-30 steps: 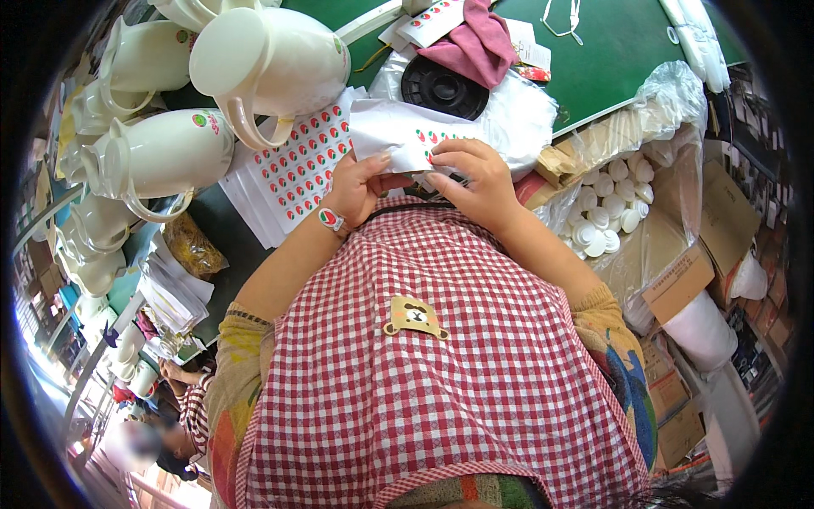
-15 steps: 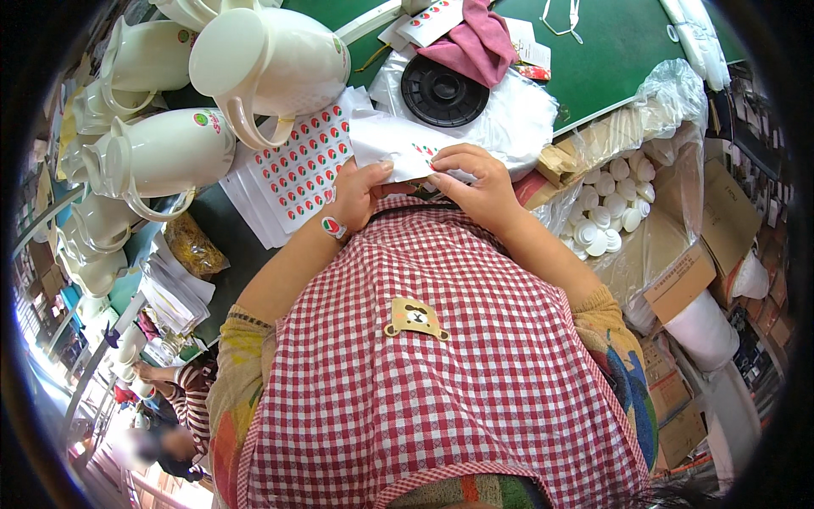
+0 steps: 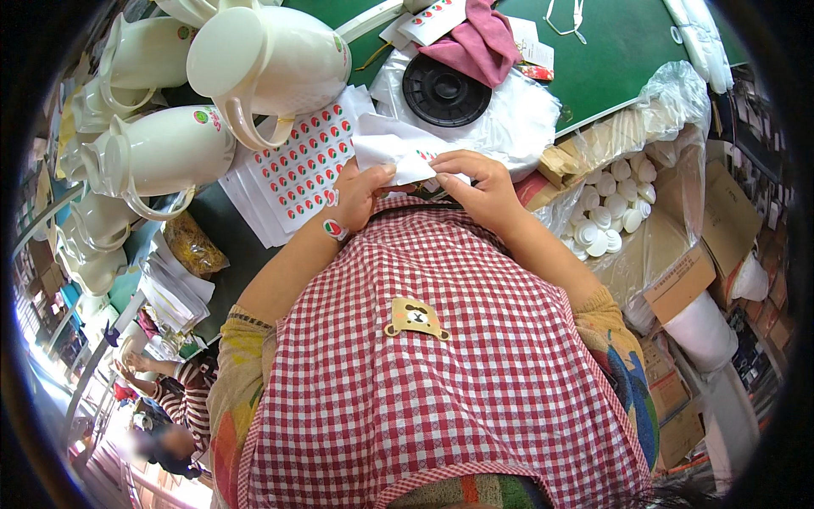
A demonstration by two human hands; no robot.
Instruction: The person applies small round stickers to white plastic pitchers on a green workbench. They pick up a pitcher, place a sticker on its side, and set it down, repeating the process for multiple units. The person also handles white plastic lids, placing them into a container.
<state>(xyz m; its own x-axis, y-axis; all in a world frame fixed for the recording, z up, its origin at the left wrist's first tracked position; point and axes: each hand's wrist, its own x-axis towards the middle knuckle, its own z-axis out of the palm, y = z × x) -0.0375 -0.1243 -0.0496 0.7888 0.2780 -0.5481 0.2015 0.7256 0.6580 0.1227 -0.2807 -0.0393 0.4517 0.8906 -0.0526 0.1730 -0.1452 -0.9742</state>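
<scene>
A white sticker sheet [image 3: 381, 142], bent over so that mostly its blank back shows, is held in front of my apron. My left hand [image 3: 360, 195] grips its lower left part between thumb and fingers. At the sheet's right edge, beside a few red-and-green stickers, my right hand [image 3: 482, 185] pinches with thumb and forefinger. Whether a loose sticker is in that pinch is too small to tell. One round sticker [image 3: 334, 228] is stuck on my left wrist. To the left lie more sticker sheets [image 3: 297, 174] in a stack, below a cream jug [image 3: 292, 59].
Several cream jugs [image 3: 170, 151] crowd the left side. Beyond my hands are a black round lid [image 3: 447, 91], a pink cloth [image 3: 475, 47] and plastic bags on the green table [image 3: 619, 47]. At right, a plastic-lined carton [image 3: 670, 195] holds white caps [image 3: 604, 216]. A co-worker's striped sleeve [image 3: 193, 403] shows lower left.
The sheet has folded over more, its right part drawn in toward the left. My right fingers have shifted slightly and closed in. The co-worker's hands have moved at lower left.
</scene>
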